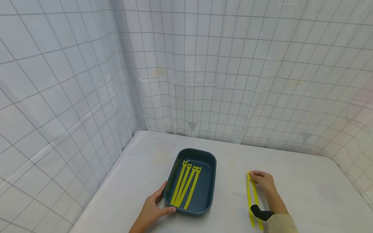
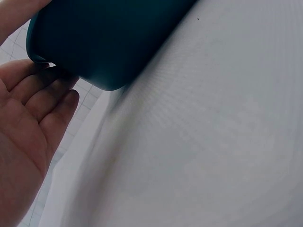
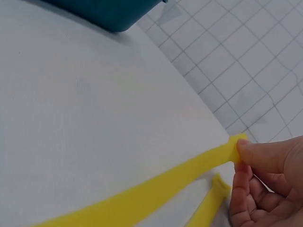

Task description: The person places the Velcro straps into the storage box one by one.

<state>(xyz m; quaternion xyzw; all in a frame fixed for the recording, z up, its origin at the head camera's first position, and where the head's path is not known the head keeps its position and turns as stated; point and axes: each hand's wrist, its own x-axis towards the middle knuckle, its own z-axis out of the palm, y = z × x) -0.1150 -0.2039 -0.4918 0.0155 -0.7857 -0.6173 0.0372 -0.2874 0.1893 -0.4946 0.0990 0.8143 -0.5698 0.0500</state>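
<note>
A dark teal tray (image 1: 205, 184) sits on the white table with several yellow hook-and-loop cable ties (image 1: 192, 188) side by side in it, their slotted heads at the far end. My left hand (image 1: 152, 207) holds its near left corner, the thumb at the near rim and the fingers along the left side. To the right of the tray, my right hand (image 1: 265, 183) pinches the head of another yellow cable tie (image 3: 165, 187) between thumb and fingers. A second loose cable tie (image 3: 208, 205) lies beside it, partly under the hand and wrist.
White cloth with a grid of dark lines (image 1: 204, 81) hangs behind and on both sides of the table (image 1: 306, 181). A black strap (image 1: 260, 213) is worn on the right wrist, next to a light sleeve (image 1: 281, 223).
</note>
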